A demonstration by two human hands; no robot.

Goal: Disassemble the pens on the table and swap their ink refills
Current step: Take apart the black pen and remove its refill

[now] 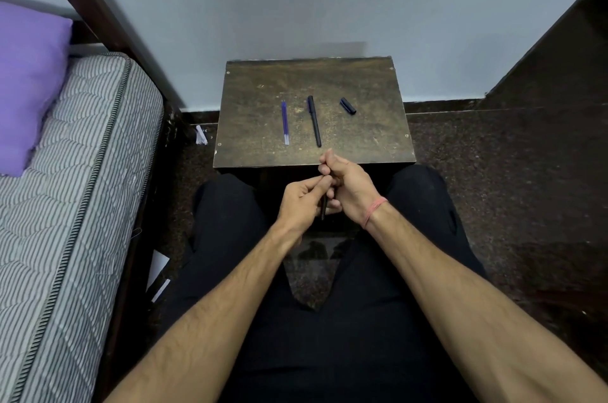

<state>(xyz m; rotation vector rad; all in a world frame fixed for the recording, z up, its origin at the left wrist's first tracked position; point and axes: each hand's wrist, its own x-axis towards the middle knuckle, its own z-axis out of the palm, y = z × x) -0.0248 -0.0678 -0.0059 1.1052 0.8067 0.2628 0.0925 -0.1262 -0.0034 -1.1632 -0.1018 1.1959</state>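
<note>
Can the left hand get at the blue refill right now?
Probably not yet: the left hand and right hand both grip a pen. The refill lies uncovered on the table.

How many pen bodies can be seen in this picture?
2. One slim black plastic pen body lies on the worn brown wooden table, right of the blue ink refill. One dark pen body is held by both hands, mostly hidden.
</note>
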